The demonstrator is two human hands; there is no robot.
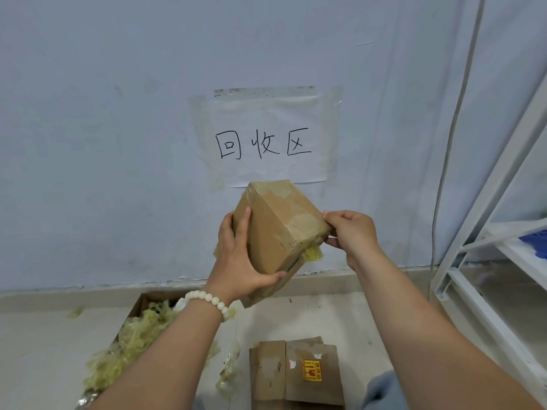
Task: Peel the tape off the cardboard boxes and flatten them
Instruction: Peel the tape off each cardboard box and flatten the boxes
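A small closed cardboard box [275, 232] wrapped in clear tape is held tilted in the air in front of the wall. My left hand [239, 258] grips its left side and lower edge, thumb under the bottom. My right hand [352, 235] pinches the tape at the box's right corner. A crumpled yellowish tape strip [313, 253] hangs from that corner. Flattened cardboard boxes [296, 374] with a red and yellow sticker lie on the floor below.
An open carton [139, 306] on the floor at left holds a heap of peeled yellowish tape [130, 347]. A paper sign [266, 140] is taped to the wall. A white metal shelf [497, 255] stands at right with a cable along the wall.
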